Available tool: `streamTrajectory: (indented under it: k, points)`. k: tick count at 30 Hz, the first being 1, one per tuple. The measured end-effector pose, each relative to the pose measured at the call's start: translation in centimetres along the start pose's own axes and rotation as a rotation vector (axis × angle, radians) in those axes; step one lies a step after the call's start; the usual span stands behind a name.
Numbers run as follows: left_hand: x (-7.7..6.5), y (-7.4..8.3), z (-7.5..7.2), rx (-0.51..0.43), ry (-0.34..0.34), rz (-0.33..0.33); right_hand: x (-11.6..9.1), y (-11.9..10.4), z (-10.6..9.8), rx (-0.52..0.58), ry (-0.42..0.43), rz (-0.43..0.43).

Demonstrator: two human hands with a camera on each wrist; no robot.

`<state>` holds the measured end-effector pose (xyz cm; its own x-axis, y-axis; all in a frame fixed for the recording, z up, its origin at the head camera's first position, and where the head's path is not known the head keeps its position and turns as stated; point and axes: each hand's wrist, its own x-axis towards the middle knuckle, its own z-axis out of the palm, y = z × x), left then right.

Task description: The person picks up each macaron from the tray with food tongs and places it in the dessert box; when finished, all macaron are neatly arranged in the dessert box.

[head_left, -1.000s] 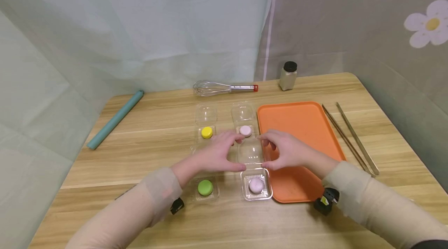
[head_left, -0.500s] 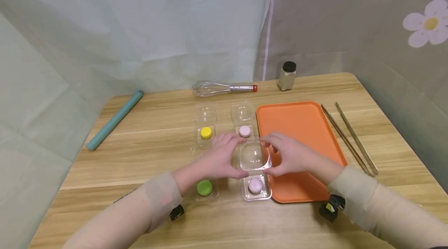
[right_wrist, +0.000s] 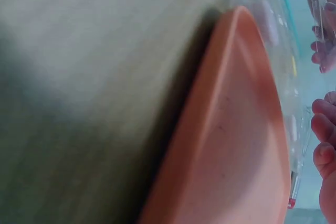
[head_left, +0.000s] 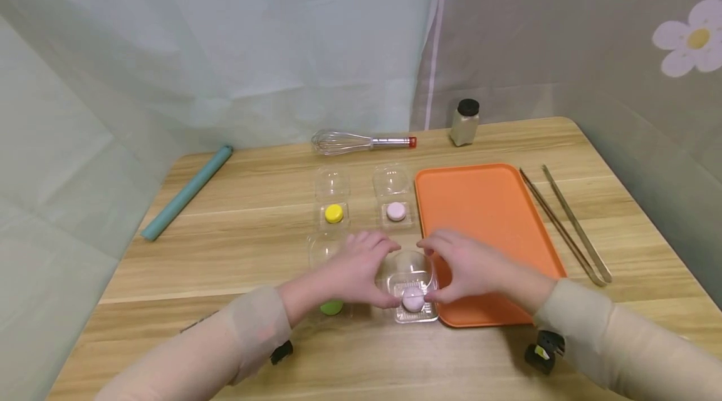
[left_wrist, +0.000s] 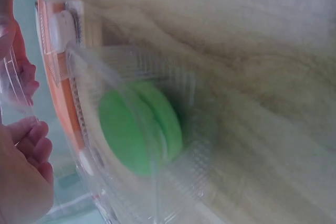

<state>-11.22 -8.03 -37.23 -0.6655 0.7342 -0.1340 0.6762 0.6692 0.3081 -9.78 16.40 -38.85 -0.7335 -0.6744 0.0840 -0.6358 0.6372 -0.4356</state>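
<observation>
In the head view, my left hand (head_left: 361, 272) and my right hand (head_left: 468, 266) hold the clear hinged lid (head_left: 410, 261) of a plastic box from both sides, fingers at the far edge, thumbs near. The lid leans over the box's base (head_left: 417, 319), where a pale purple macaron (head_left: 413, 301) sits. Left of it, a green macaron (head_left: 331, 307) lies in another clear box, partly hidden by my left forearm. The left wrist view shows that green macaron (left_wrist: 136, 129) up close. Farther back, a yellow macaron (head_left: 334, 213) and a pink macaron (head_left: 396, 211) sit in lid-up boxes.
An orange tray (head_left: 479, 200) lies right of the boxes, under my right hand. Metal tongs (head_left: 564, 219) rest beyond it. A whisk (head_left: 361, 142) and a black-capped jar (head_left: 465, 122) stand along the back, and a teal rolling pin (head_left: 186, 193) lies at left.
Both hands have come nearer with the lid, which has swung from lying back to tilting over the pale purple macaron. The other boxes have stayed in place.
</observation>
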Motion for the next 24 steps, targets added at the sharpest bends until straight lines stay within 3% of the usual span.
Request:
streamTrajectory:
  k: [11, 24]
  points:
    - [-0.2, 0.4, 0.7, 0.028, -0.053, 0.039, -0.6, -0.4, 0.8, -0.051, -0.049, -0.003]
    - [-0.2, 0.4, 1.6, 0.106, -0.05, 0.127, -0.7, -0.4, 1.6, -0.082, -0.087, -0.048]
